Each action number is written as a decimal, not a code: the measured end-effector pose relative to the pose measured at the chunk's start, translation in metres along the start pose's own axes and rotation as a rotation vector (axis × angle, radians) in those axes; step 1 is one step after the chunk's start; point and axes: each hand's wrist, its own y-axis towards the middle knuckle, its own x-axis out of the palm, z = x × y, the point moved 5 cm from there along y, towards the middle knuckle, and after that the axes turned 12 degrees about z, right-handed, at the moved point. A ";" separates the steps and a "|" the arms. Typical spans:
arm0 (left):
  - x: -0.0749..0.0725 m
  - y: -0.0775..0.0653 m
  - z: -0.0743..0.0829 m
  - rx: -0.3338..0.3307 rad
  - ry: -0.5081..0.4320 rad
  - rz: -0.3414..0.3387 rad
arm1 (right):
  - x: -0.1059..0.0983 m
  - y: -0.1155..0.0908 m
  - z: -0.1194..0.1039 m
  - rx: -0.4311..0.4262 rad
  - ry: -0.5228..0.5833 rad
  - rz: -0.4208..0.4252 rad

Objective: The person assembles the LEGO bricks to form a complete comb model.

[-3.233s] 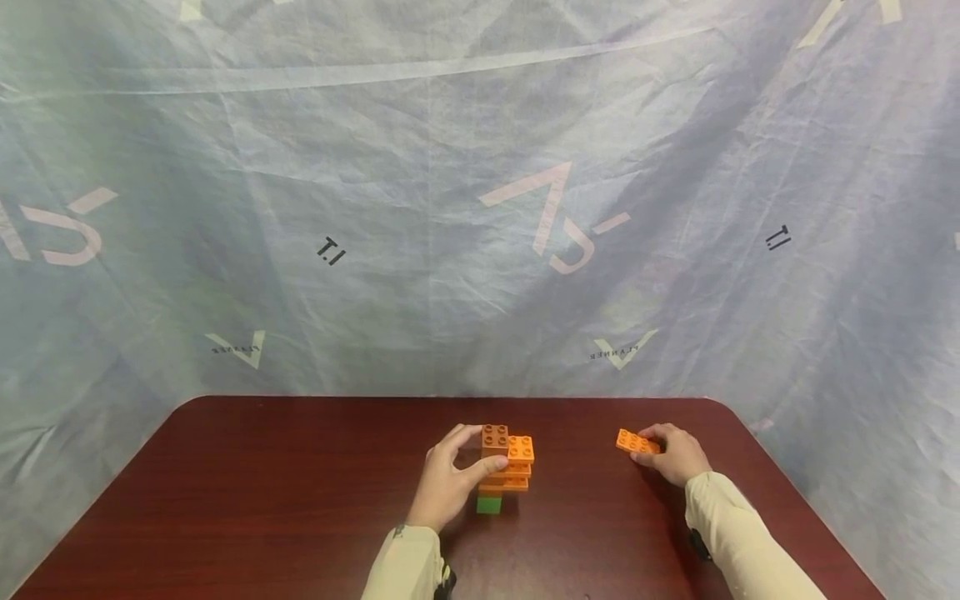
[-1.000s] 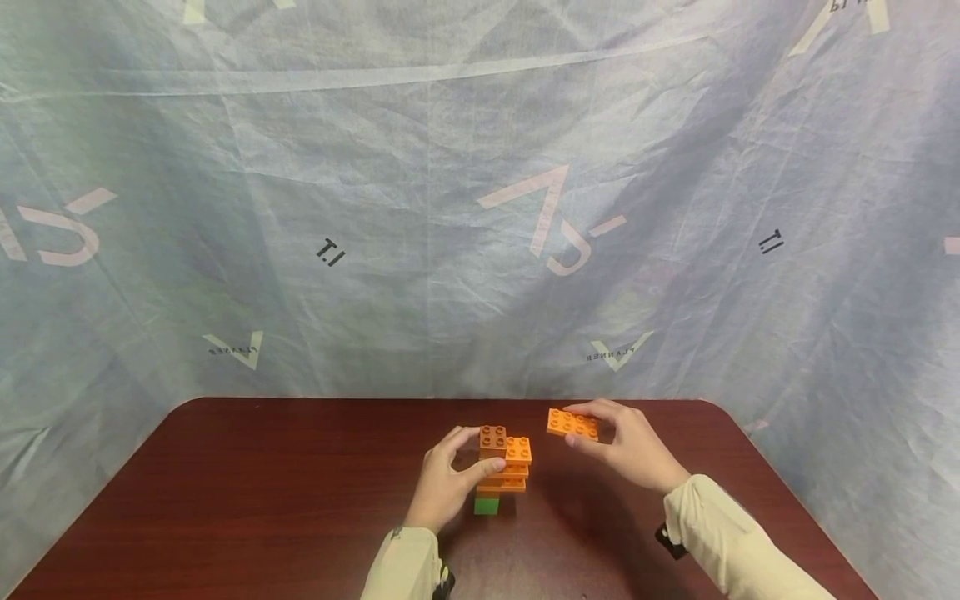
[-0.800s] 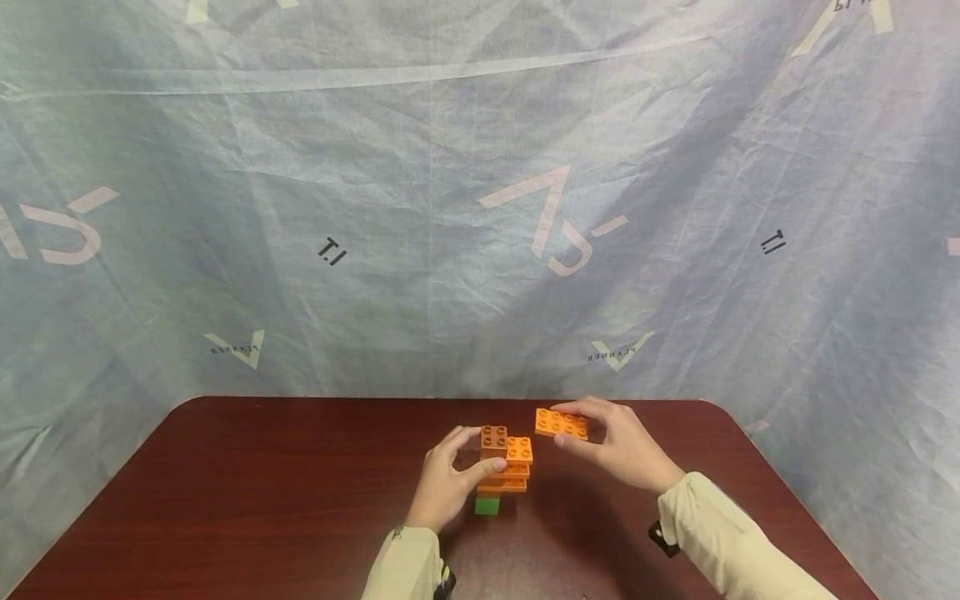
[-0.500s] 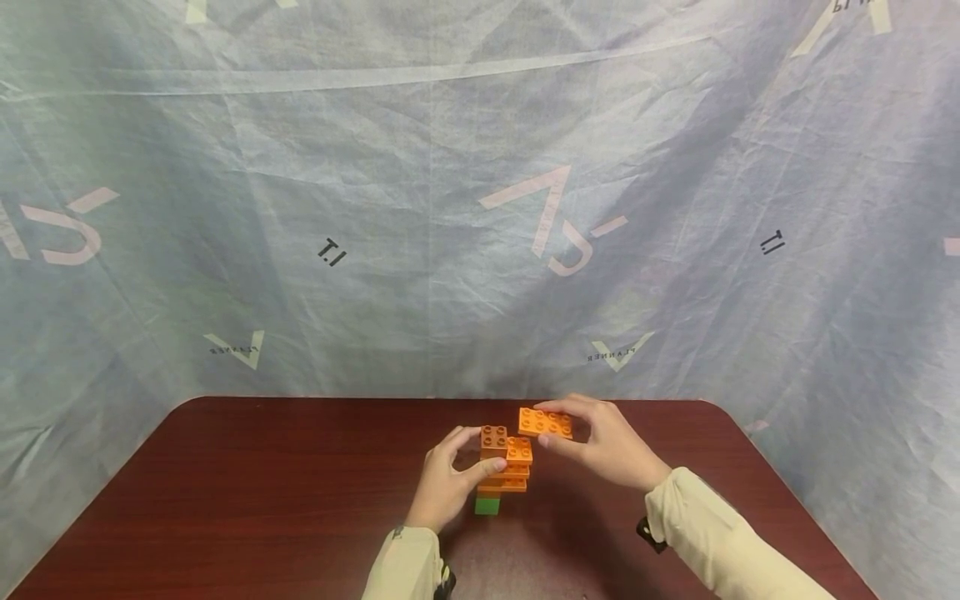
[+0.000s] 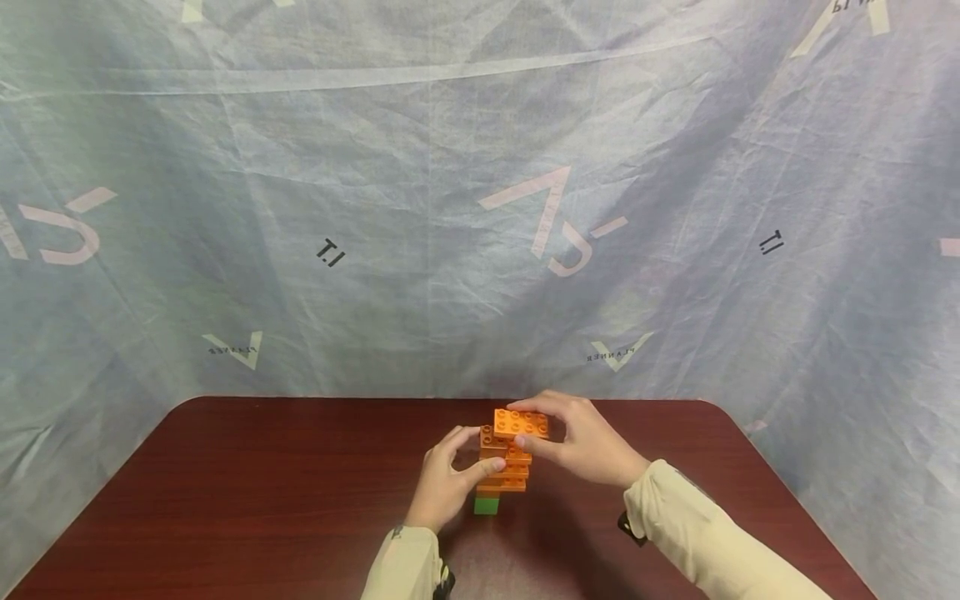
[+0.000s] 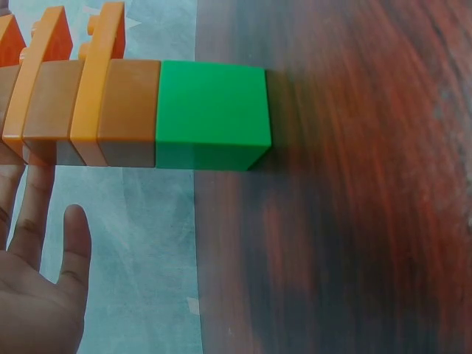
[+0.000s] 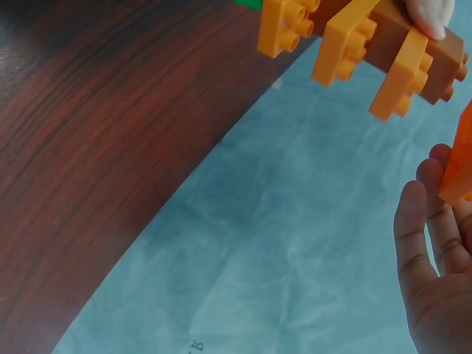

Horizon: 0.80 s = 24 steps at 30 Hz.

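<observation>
In the head view, my left hand (image 5: 441, 483) grips the upper part of an upright tower of toy building bricks, thumb in front and fingers behind. A green brick (image 6: 214, 107) forms the base. Above it, brown bricks (image 6: 131, 107) alternate with thin orange bricks (image 7: 344, 43) that jut out to the right; a studded brown brick (image 7: 446, 63) is topmost. My right hand (image 5: 592, 442) pinches another flat orange brick (image 5: 519, 423), studs up, by its long sides. It overlaps the tower's top in the head view, while the right wrist view shows a gap between them.
The tower stands on a dark red-brown wooden table (image 5: 262, 500) with rounded far corners. Behind it hangs a wrinkled grey-blue cloth (image 5: 420, 317) printed with letters and marks.
My right hand has carried the flat orange brick up from the table's right side and leftward, over the tower's top. The left hand has kept its hold on the tower.
</observation>
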 end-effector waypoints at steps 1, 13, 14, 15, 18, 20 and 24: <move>0.000 0.000 0.000 0.001 -0.002 0.001 | 0.001 0.001 -0.001 -0.004 -0.004 -0.008; 0.002 -0.001 0.000 -0.005 -0.004 0.001 | 0.011 0.006 -0.005 -0.049 -0.060 -0.077; 0.002 -0.001 0.000 -0.004 -0.004 0.001 | 0.012 0.006 -0.006 -0.053 -0.067 -0.084; 0.002 -0.002 0.000 -0.002 -0.005 0.001 | 0.012 0.006 -0.006 -0.059 -0.072 -0.090; 0.001 -0.002 0.001 0.013 0.003 0.005 | 0.012 0.007 -0.006 -0.076 -0.085 -0.110; 0.001 -0.002 0.001 0.017 0.005 0.008 | 0.012 0.008 -0.007 -0.082 -0.092 -0.123; 0.001 -0.003 0.002 0.013 0.006 0.012 | 0.013 0.010 -0.006 -0.071 -0.098 -0.149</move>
